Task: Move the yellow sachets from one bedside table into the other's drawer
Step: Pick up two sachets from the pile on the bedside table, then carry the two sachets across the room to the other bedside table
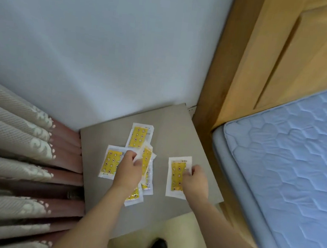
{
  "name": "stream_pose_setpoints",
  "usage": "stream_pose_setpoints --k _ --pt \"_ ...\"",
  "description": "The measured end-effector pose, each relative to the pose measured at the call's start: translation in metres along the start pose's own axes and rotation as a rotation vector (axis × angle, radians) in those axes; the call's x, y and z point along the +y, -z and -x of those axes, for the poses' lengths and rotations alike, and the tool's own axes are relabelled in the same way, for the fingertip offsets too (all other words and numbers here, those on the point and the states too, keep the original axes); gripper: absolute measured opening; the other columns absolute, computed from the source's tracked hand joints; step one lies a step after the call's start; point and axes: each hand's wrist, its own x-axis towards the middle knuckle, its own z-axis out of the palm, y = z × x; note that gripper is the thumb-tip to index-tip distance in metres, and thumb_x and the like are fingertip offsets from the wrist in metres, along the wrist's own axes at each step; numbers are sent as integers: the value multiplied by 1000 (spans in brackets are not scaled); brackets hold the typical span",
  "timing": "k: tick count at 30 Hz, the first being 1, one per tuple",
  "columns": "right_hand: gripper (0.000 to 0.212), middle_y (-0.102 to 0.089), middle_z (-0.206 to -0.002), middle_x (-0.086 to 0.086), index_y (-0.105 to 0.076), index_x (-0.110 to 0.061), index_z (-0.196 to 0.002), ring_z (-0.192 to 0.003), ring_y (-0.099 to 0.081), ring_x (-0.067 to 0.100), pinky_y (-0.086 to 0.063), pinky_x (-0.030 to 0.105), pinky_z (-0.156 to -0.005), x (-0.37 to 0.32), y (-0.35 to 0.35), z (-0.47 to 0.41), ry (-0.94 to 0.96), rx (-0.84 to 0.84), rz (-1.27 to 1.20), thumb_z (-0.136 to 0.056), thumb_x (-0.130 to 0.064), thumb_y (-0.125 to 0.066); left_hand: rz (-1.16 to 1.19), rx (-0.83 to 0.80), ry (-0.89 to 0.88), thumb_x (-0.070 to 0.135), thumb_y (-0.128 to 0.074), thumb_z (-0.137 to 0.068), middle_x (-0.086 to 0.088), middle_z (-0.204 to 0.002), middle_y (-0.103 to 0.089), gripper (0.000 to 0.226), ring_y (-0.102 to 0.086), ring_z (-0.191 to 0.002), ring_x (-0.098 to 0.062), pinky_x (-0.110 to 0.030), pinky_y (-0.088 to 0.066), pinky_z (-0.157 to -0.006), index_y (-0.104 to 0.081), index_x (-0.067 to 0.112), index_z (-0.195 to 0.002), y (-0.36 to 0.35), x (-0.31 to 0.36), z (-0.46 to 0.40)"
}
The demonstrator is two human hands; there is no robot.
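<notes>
You are at the gathering step: the yellow sachets [137,161] lie loose on the grey counter [170,128] of the bedside table, wedged between the curtain [14,148] and the bed [288,161], and none has left it yet. Your left hand [129,170] reaches over the overlapping cluster, its fingers [133,156] curled down and pinching the white edge where the left sachet [111,163] meets the middle ones; whether they have hold of one packet or two you cannot tell from here. Your right hand [195,179] has its fingers bent onto the right edge of the lone sachet [177,175], which lies apart from the rest, and it looks like a pinch on that border, though the packet is flat on the counter. One sachet [139,136] sits at the back of the cluster, untouched, and another [133,198] pokes out from under your left wrist. The next move, as I judge it, calls for sweeping the scattered packets into a single stack so you can carry them in one trip; flat, slick packets tend to slide, so lift an edge first. The other table and its drawer are out of view.
</notes>
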Motion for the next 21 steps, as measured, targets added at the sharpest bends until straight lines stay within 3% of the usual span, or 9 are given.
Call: stream_pose_setpoints --k 6,10,11,15,18,21 --pt "15 -64 -83 3 -55 -16 -87 -78 -65 22 -57 45 -73 -68 144 97 128 275 -221 -94 -24 -45 260 4 -105 14 -46 -91 -1 -86 -62 13 -60 -79 -24 -35 -49 -66 -57 16 -96 48 133 87" --pt "19 -64 -79 -1 -59 -12 -85 -71 -63 16 -50 22 -57 -75 245 155 171 508 -375 -97 -22 -48 478 -188 -181 10 -52 -95 -1 -91 -70 18 -67 -80 -18 -28 -50 -63 -66 12 -106 32 217 151" --pt "19 -64 -76 -1 -60 -11 -85 -70 -62 17 -49 24 -56 -71 270 168 176 571 -410 -97 -21 -49 525 -254 -201 9 -53 -96 -3 -95 -72 18 -69 -82 -19 -29 -53 -65 -67 12 -108 22 236 168" --pt "19 -64 -72 6 -59 -9 -79 -69 -62 26 -52 42 -62 -20 368 223 150 789 -509 -93 -19 -52 595 -484 -299 11 -59 -96 -6 -104 -74 20 -71 -92 -23 -36 -58 -75 -67 9 -114 -30 299 258" --pt "22 -57 -66 4 -54 -12 -73 -63 -54 24 -45 37 -57 47 443 281 113 961 -573 -93 -19 -52 562 -646 -392 11 -60 -95 -3 -101 -74 18 -71 -93 -22 -37 -57 -78 -68 12 -111 -82 327 351" --pt "21 -56 -65 2 -55 -10 -74 -61 -50 21 -40 31 -56 133 508 348 58 1130 -614 -92 -20 -51 510 -777 -467 7 -61 -91 -2 -94 -75 14 -72 -85 -21 -36 -58 -76 -71 17 -92 -140 338 459"
